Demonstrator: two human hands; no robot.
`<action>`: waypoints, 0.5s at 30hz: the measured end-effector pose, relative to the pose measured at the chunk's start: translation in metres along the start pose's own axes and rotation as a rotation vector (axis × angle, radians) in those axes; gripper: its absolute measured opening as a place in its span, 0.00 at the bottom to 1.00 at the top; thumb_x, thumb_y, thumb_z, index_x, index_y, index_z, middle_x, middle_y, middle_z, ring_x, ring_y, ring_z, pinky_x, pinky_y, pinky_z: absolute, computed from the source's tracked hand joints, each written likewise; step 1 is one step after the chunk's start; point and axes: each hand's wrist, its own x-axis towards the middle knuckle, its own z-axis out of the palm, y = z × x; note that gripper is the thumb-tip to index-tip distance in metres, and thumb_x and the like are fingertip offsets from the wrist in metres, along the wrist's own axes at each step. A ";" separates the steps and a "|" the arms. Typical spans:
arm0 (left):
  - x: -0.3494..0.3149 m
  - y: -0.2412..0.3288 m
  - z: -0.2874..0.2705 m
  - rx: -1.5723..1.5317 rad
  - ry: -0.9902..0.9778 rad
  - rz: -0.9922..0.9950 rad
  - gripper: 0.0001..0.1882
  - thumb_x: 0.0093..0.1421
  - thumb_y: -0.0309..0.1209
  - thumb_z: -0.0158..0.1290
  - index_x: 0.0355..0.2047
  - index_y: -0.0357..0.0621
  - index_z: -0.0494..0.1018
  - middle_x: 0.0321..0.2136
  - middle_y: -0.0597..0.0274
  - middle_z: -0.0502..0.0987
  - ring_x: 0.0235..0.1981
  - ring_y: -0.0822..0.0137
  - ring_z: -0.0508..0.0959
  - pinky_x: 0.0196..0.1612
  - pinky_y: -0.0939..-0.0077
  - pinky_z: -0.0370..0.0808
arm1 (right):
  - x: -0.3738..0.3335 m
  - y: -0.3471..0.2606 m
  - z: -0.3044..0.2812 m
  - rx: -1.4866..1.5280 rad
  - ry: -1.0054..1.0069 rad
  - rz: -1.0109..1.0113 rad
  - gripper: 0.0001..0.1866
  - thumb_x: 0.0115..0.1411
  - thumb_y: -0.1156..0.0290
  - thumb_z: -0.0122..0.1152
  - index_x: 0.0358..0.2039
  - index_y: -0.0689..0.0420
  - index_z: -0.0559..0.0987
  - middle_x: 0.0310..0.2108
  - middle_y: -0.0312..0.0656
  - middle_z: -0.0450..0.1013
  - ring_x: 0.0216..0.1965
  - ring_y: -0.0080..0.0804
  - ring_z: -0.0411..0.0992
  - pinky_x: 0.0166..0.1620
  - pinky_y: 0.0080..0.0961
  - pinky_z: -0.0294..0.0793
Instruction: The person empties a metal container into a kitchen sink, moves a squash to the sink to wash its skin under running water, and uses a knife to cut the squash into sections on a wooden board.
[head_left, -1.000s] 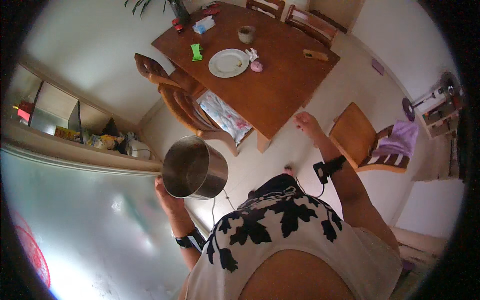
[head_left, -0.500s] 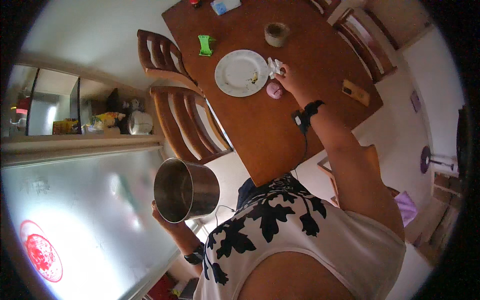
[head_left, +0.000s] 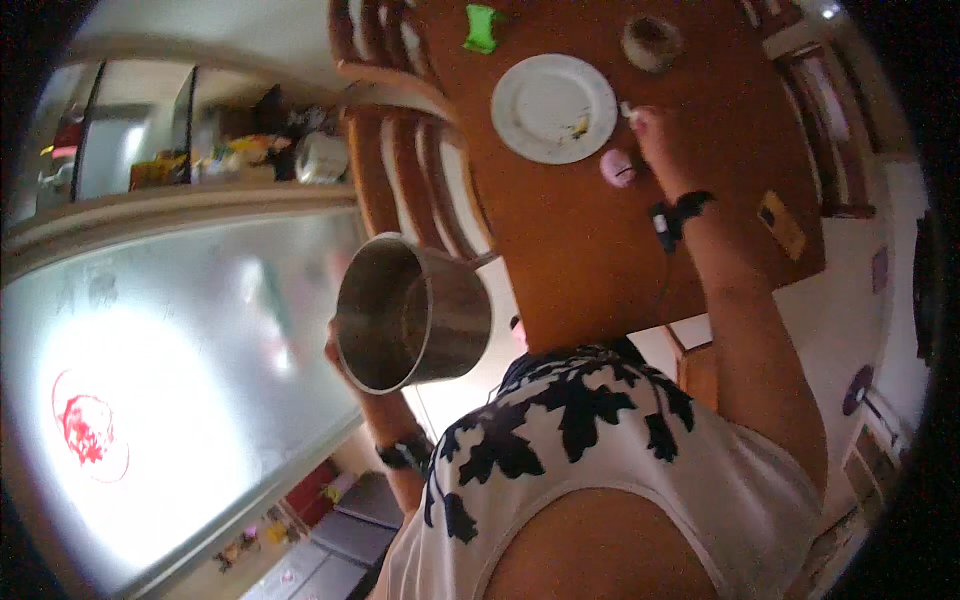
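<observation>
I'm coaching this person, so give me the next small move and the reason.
Probably pinch the white crumpled tissue and lift it: the right hand is right at it, beside the plate, while the left hand is occupied holding the metal pot. Blur hides whether the tissue is already gripped.

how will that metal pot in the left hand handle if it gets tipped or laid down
The metal pot should stay stiff, since its wall looks like metal. Its thin-looking rim suggests it may be light for its size. Being round-sided, it could roll if laid on its side.
</observation>
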 end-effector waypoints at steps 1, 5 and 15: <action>0.008 -0.006 0.004 -0.088 -0.032 -0.023 0.08 0.59 0.30 0.47 0.29 0.37 0.70 0.31 0.56 0.75 0.30 0.67 0.75 0.34 0.75 0.76 | 0.003 0.025 0.009 0.200 -0.024 0.215 0.17 0.61 0.60 0.51 0.42 0.60 0.75 0.38 0.45 0.74 0.36 0.38 0.73 0.41 0.33 0.72; 0.018 -0.014 0.013 -0.229 -0.063 -0.085 0.08 0.59 0.30 0.47 0.30 0.37 0.70 0.32 0.56 0.75 0.31 0.66 0.75 0.34 0.74 0.76 | -0.021 -0.093 -0.050 0.462 -0.162 0.395 0.26 0.59 0.50 0.51 0.46 0.60 0.73 0.40 0.47 0.74 0.39 0.33 0.73 0.42 0.29 0.72; 0.025 -0.025 0.047 -0.225 -0.156 -0.152 0.09 0.60 0.32 0.47 0.32 0.38 0.70 0.33 0.56 0.75 0.32 0.64 0.75 0.36 0.71 0.76 | -0.035 -0.256 -0.120 1.329 -0.683 -0.068 0.19 0.62 0.64 0.52 0.51 0.59 0.70 0.40 0.42 0.72 0.43 0.27 0.70 0.46 0.24 0.71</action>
